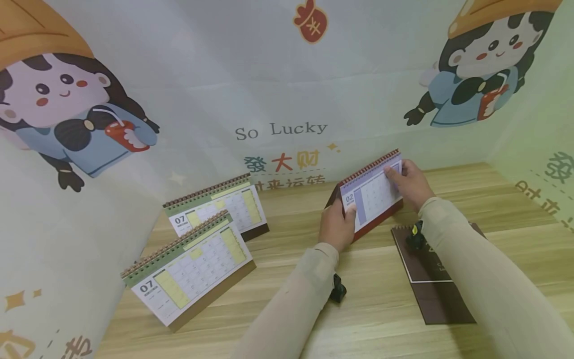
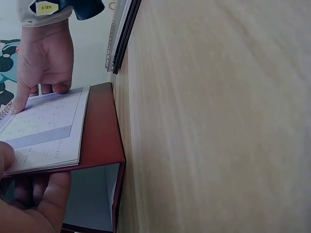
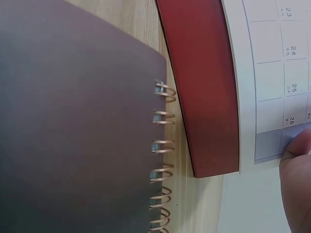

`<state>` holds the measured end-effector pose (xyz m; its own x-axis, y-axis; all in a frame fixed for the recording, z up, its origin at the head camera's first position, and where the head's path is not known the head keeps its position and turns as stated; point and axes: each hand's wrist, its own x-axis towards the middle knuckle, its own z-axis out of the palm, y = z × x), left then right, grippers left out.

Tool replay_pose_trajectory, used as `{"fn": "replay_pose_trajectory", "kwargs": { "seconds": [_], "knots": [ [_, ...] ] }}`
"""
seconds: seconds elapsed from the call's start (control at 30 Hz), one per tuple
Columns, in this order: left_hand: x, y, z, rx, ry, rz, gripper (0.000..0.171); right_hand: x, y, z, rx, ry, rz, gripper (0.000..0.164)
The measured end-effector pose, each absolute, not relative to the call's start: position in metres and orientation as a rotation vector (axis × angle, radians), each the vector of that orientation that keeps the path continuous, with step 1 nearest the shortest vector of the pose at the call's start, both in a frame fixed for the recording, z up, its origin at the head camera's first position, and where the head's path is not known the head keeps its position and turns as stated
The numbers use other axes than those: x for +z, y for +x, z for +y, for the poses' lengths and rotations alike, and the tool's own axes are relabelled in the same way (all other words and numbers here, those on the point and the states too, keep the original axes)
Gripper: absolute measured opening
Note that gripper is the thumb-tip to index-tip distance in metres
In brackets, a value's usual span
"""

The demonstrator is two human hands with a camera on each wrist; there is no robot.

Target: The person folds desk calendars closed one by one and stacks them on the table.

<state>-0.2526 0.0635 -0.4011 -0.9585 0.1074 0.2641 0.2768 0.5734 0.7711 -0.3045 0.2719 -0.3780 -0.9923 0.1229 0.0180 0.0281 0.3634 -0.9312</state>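
Observation:
A red desk calendar (image 1: 373, 192) with purple-trimmed pages, showing 02, stands tilted toward the back right of the table. My left hand (image 1: 337, 225) grips its left end, thumb on the page front and fingers behind, as the left wrist view also shows. At the other end my right hand (image 1: 413, 184) pinches the calendar, its thumb (image 3: 297, 179) over the page's edge. The red base (image 3: 206, 92) shows below the pages in the right wrist view. Under my right forearm lies a dark brown spiral-bound calendar (image 1: 430, 279), partly hidden by the sleeve.
Two green-topped desk calendars showing 07 stand at the left, the front one (image 1: 190, 274) overlapping the rear one (image 1: 251, 214). Wood-grain tabletop (image 1: 287, 299) spreads beneath everything. A printed cloth backdrop (image 1: 202, 99) rises behind the table and along both sides.

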Motion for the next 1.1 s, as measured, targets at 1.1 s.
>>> {"fn": "replay_pose_trajectory", "kwargs": {
  "seconds": [1.1],
  "knots": [
    [-0.375,-0.263,0.020,-1.468,-0.205,-2.906,0.056,-0.380,-0.303,0.274,1.615,-0.006,-2.536,0.066]
  ]
}}
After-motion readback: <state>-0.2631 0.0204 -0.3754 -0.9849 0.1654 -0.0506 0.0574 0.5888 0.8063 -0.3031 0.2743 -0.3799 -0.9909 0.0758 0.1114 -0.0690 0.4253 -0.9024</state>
